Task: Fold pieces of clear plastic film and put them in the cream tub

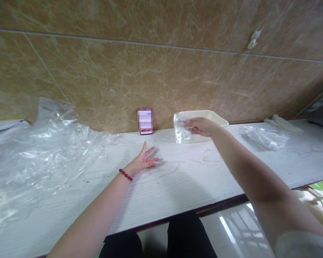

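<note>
My right hand pinches a small clear plastic bag by one side, holding it in front of a shallow cream tray. The bag hides part of the tray's left end; whether anything is inside the bag I cannot make out. My left hand, with a dark red bead bracelet at the wrist, hovers over or rests on the white wood-grain table. Its fingers are spread and hold nothing. Just beyond it a phone with a lit screen leans upright against the wall.
A large heap of crumpled clear plastic covers the table's left part. On the right lie more clear plastic bags and a pale crumpled item. A brown marbled wall bounds the back. The table's dark front edge runs above my knees.
</note>
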`<state>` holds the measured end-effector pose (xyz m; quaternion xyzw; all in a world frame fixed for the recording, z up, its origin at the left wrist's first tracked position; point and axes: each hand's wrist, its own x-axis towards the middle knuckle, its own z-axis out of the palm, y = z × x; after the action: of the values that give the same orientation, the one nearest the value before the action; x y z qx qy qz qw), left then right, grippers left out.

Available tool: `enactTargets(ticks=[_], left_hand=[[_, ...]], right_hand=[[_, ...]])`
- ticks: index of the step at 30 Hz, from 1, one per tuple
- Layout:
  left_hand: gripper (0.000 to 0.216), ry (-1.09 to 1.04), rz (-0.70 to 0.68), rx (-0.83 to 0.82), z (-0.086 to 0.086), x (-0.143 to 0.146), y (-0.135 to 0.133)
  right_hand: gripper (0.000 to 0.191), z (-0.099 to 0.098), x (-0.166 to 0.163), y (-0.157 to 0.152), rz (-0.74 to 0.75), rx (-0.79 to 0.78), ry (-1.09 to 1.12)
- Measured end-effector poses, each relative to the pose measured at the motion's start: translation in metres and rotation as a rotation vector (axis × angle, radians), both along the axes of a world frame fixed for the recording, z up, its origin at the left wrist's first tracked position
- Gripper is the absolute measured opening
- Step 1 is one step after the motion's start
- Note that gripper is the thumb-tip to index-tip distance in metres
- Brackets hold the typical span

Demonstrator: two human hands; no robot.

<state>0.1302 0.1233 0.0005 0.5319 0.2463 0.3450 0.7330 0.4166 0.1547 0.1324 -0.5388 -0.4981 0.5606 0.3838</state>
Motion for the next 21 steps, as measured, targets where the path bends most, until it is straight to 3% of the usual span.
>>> enactTargets(ticks=[4,8,13,21], left_hand=[[0.094,-0.025,-0.014,-0.026,-0.001,0.000,0.002],[0.085,-0.020,-0.033,-0.065,-0.003,-0.002,0.005],[0.083,-0.098,-0.049,-0.116,-0.007,-0.003,0.008],[0.084,-0.106,-0.030,-0.153,-0.005,-0.003,0.007]], right_hand=[[0.012,0.040,0.046,0.035,-0.139,0.087,-0.116],[0.010,0.045,0.072,0.069,-0.276,0.042,-0.322],[0.010,0.021,0.071,0.100,-0.201,-0.197,-0.461],[0.012,-0.031,0.050,0.122,-0.040,-0.361,-0.520]])
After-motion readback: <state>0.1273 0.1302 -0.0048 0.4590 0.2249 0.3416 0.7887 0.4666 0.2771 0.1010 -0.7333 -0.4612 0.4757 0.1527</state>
